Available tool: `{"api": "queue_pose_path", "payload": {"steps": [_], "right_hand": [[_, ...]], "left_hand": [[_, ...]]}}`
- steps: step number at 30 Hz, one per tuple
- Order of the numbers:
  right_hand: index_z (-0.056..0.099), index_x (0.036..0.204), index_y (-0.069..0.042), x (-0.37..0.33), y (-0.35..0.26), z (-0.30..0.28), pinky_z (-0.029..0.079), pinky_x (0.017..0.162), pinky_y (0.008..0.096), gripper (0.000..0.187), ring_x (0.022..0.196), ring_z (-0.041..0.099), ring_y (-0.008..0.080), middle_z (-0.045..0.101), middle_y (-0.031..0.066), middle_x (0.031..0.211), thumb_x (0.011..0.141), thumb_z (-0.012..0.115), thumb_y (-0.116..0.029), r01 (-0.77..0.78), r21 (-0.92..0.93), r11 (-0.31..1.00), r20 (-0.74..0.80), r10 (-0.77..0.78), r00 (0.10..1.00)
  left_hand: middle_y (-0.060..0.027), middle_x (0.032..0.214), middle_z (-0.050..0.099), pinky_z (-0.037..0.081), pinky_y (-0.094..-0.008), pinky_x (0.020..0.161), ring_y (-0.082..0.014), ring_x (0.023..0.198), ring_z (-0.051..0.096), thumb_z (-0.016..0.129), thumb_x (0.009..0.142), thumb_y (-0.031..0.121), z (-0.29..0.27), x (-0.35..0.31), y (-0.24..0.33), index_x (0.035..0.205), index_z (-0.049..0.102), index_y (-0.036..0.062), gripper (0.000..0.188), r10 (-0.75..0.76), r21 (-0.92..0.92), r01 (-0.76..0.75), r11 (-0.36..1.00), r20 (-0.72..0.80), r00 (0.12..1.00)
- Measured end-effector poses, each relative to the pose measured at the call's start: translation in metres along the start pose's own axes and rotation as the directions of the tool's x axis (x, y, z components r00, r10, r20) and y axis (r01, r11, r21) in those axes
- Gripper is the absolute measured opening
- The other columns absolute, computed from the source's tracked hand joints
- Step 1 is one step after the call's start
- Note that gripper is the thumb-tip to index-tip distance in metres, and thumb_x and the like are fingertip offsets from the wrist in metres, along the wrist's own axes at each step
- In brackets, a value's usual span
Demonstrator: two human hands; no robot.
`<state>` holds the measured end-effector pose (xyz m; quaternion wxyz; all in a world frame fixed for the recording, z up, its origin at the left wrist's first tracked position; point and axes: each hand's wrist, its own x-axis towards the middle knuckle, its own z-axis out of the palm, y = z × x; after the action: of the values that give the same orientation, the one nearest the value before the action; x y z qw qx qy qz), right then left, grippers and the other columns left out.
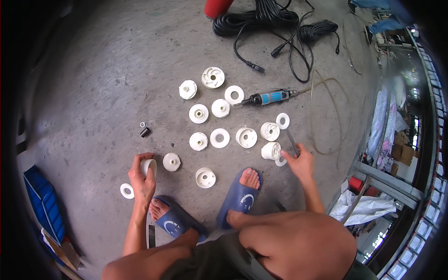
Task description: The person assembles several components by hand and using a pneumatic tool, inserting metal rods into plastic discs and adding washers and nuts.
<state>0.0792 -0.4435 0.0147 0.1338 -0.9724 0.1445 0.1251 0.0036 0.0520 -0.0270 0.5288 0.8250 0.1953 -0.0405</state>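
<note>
My left hand (140,181), at the lower left, is closed round a white round plastic part (148,165). Beside it lie a flat white ring (126,191) and a white cap with a central hub (171,162). At the right, my right hand (301,164) grips a thin grey rod (291,141) that points away from me. Close to its fingers are a white vaned cup (270,150), another vaned cup (270,131) and a partly covered white ring (281,161). A further ring (282,121) lies by the rod's far end.
Several white caps, cups and rings, including a hubbed cap (199,141), lie on the concrete floor. A blue-and-black power tool (270,97) trails a thin hose. Coiled black cables (261,18) lie beyond. A black cylinder (145,132) is left; a blue bin (44,203) stands far left.
</note>
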Motion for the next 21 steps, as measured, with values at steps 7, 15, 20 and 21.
{"api": "queue_pose_path", "payload": {"steps": [7,15,20,21], "right_hand": [[0.071,0.119,0.0,-0.009,-0.025,0.012,0.058,0.07,0.0455,0.08,0.074,0.075,0.0361,0.075,0.0172,0.079,0.067,0.092,-0.057,0.004,-0.014,1.0,0.137,-0.002,0.991],[0.071,0.118,0.003,0.008,-0.006,0.008,0.044,0.057,0.0288,0.067,0.061,0.055,0.0098,0.058,-0.0005,0.068,0.071,0.096,-0.038,0.06,0.073,0.996,0.11,-0.068,0.992],[0.071,0.117,0.005,0.019,-0.001,-0.019,0.04,0.054,0.0259,0.052,0.06,0.051,0.005,0.057,-0.0063,0.072,0.08,0.091,-0.025,-0.138,0.438,0.889,0.308,-0.005,0.951],[0.07,0.118,0.004,0.02,0.002,-0.021,0.039,0.053,0.0254,0.052,0.06,0.05,0.0044,0.055,-0.007,0.071,0.08,0.091,-0.025,-0.283,0.53,0.8,0.427,0.036,0.903]], "left_hand": [[-0.0176,0.115,0.064,0.05,-0.0423,0.097,-0.0365,0.109,0.062,0.062,0.082,-0.001,-0.003,0.01,-0.019,0.107,0.07,-0.0001,0.026,0.087,0.142,-0.099,0.985,0.089,0.992],[-0.0168,0.113,0.064,0.049,-0.0465,0.094,-0.0391,0.105,0.059,0.066,0.084,-0.001,-0.015,0.015,-0.016,0.107,0.068,0.0013,0.024,0.216,0.352,-0.229,0.907,0.078,0.973],[-0.0178,0.112,0.064,0.049,-0.0463,0.092,-0.0393,0.105,0.059,0.067,0.084,-0.001,-0.012,0.009,-0.021,0.107,0.067,0.0,0.024,0.206,0.372,-0.204,0.905,0.034,0.978],[-0.018,0.112,0.064,0.049,-0.0462,0.092,-0.0394,0.105,0.059,0.067,0.084,-0.001,-0.016,0.007,-0.023,0.107,0.067,-0.0001,0.023,0.216,0.382,-0.21,0.9,0.027,0.976]]}}
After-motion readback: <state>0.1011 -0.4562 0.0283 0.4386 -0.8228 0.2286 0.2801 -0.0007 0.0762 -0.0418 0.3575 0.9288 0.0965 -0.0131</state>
